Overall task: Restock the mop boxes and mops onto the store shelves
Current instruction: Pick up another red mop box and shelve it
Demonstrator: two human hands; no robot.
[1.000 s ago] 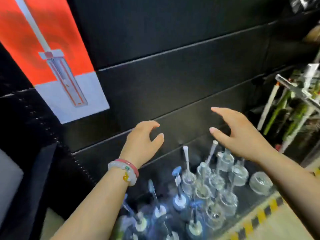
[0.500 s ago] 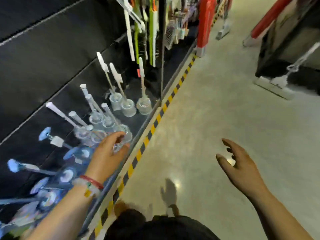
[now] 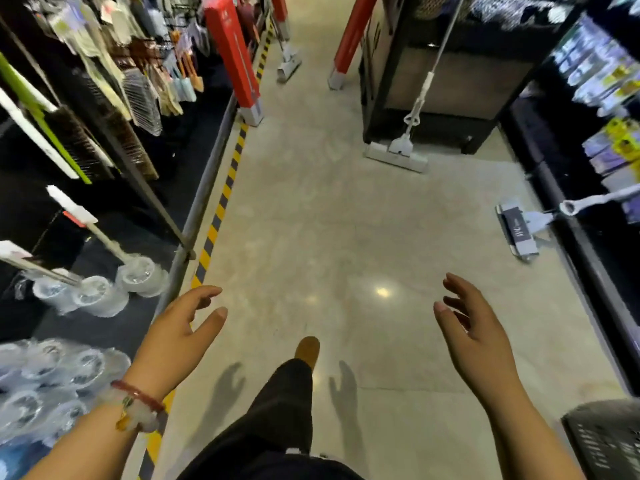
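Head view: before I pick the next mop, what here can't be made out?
- Mop leaning on the black unit: handle top cut off by the upper edge.
- Flat mop at right: handle runs off the right edge.
- Red mop box: print too small and blurred.
- Basket: cut by the corner, contents unseen.

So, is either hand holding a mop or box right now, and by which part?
Nothing is held. The left hand and right hand are both open over the aisle floor; the nearest mop stands untouched ahead.
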